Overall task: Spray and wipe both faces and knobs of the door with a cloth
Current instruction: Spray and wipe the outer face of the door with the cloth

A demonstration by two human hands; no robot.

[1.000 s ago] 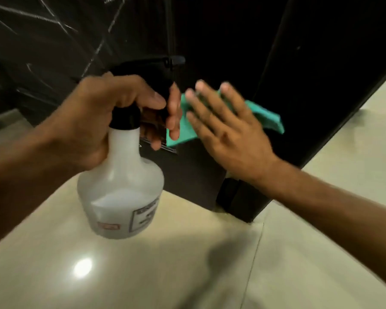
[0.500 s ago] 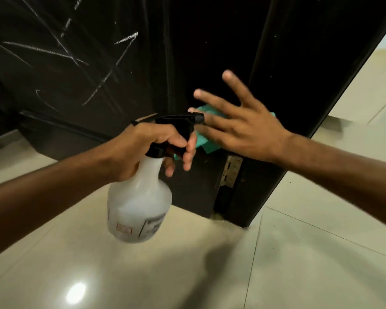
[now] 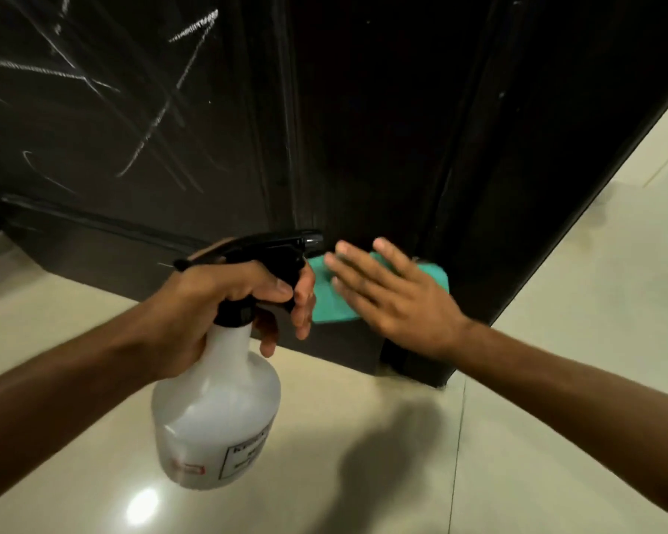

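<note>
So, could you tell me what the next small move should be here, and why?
Probably sweep the right hand and the teal cloth leftward along the bottom of the dark door. The flat hand already presses the cloth low on the door, near the hinge edge, and pale streaks mark the panel further left. The left hand holds the spray bottle, ready if more is needed.

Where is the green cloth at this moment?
In the head view, the green cloth lies flat against the bottom of the dark door, pressed under the right hand, just right of the spray bottle nozzle.
</note>
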